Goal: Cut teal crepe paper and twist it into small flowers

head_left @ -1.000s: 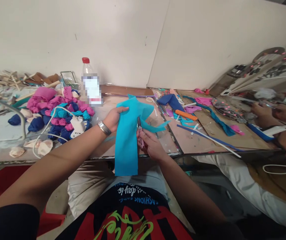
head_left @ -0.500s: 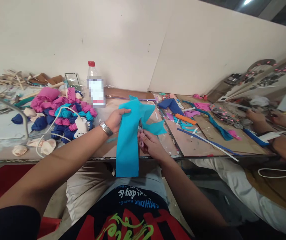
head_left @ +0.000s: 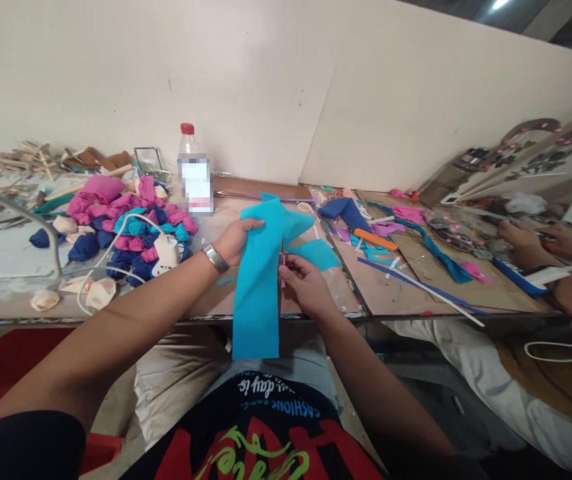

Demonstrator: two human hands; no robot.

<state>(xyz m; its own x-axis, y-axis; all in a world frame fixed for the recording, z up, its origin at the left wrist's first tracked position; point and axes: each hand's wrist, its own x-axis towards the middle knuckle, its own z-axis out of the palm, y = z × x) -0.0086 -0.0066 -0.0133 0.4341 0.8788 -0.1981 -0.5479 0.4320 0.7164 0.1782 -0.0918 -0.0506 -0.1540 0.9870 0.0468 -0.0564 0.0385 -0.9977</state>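
A long strip of turquoise fabric [head_left: 257, 300] hangs over the table's front edge. My left hand [head_left: 236, 241], with a metal watch on the wrist, pinches its upper left side between thumb and fingers. My right hand [head_left: 307, 285] is closed around small scissors [head_left: 283, 270] with pinkish handles. The blades meet the fabric's right edge, partly hidden by the cloth. To the right of the blades, cut turquoise flaps [head_left: 319, 253] spread over the tabletop, joined to the strip higher up.
Pink, navy and turquoise fabric bundles [head_left: 131, 227] pile up at left beside a white plug [head_left: 167, 252] and cable. A red-capped bottle [head_left: 189, 143] stands behind. An orange-handled tool [head_left: 376, 240] and scraps lie at right. Another person's hands [head_left: 521, 237] work at far right.
The scissors blades have sunk further behind the fabric edge. The lower right flap has spread slightly right and lies flatter. My left hand keeps its grip; the whole view has shifted a little.
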